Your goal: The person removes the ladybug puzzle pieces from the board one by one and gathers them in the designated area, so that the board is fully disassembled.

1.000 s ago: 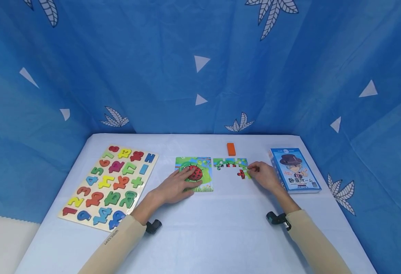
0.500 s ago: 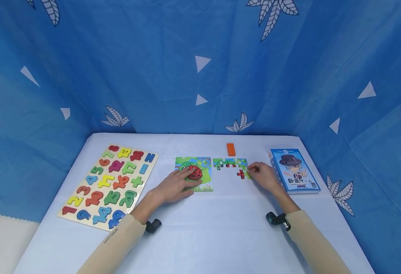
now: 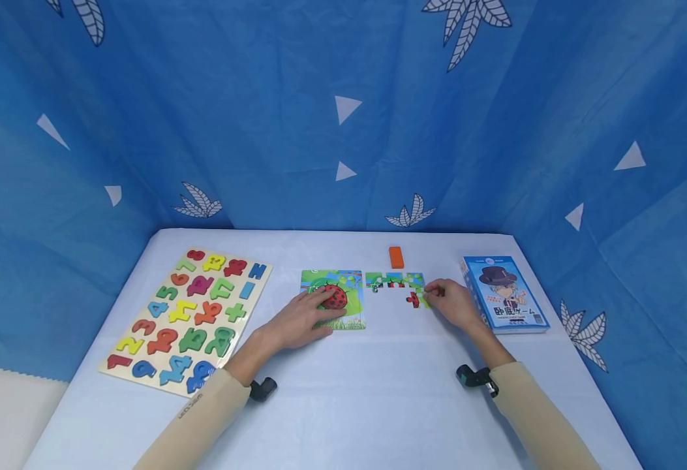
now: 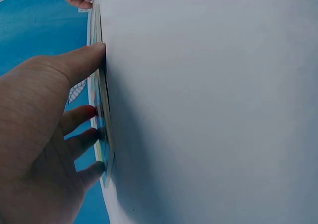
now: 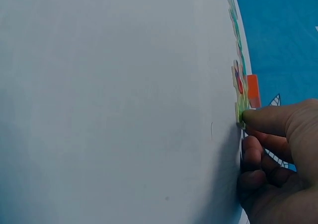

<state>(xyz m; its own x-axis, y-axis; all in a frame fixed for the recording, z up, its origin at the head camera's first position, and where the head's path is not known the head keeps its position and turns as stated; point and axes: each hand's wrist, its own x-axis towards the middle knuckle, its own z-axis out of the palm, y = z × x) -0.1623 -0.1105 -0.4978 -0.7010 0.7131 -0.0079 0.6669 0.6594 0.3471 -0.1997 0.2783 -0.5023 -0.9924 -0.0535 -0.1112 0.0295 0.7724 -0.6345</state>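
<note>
My left hand rests with spread, nearly straight fingers on a square ladybug picture board. In the left wrist view its thumb lies at the board's near edge. To the right, several joined jigsaw pieces form a top strip, with a red-and-green piece below its right end. My right hand pinches the green jigsaw piece at the right edge between thumb and index finger, its other fingers curled. The fingertips partly hide that piece.
A wooden number board with colourful numerals lies on the left, close to the left forearm. An orange block sits behind the jigsaw. A blue game box lies right of the right hand. Blue curtains surround the table.
</note>
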